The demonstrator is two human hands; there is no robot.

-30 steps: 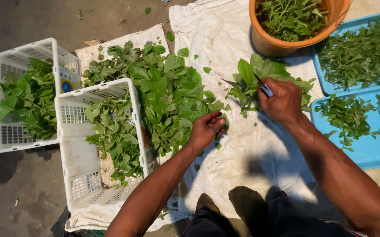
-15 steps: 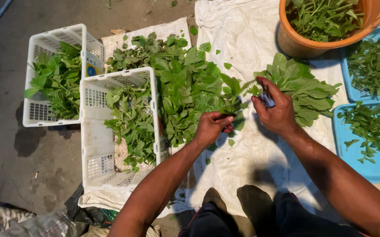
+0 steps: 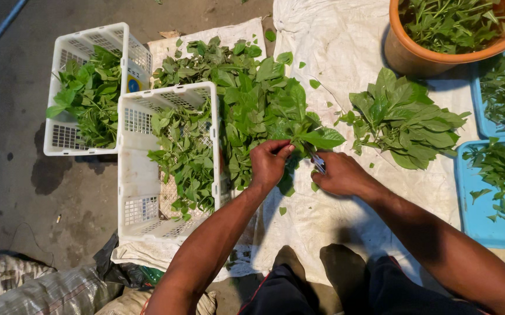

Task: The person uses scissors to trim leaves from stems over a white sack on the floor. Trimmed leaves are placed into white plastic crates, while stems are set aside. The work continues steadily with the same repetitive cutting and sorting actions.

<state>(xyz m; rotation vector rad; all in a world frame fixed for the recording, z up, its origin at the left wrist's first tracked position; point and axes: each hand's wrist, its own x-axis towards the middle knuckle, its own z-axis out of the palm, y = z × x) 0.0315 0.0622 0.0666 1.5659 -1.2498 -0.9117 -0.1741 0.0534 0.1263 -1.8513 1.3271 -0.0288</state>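
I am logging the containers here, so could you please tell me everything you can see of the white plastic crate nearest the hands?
The white lattice-walled plastic crate is rectangular, open-topped, and stands upright, partly on a pale cloth sheet and partly on the dark floor. Loose green leafy stems fill its right side; its left side shows bare walls and base. A second white crate sits close to its upper left corner. The big leaf pile presses against its right wall. Neither hand touches it.

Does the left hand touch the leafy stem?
Touching. The head view shows the left hand pinching the leafy stem between its fingertips.
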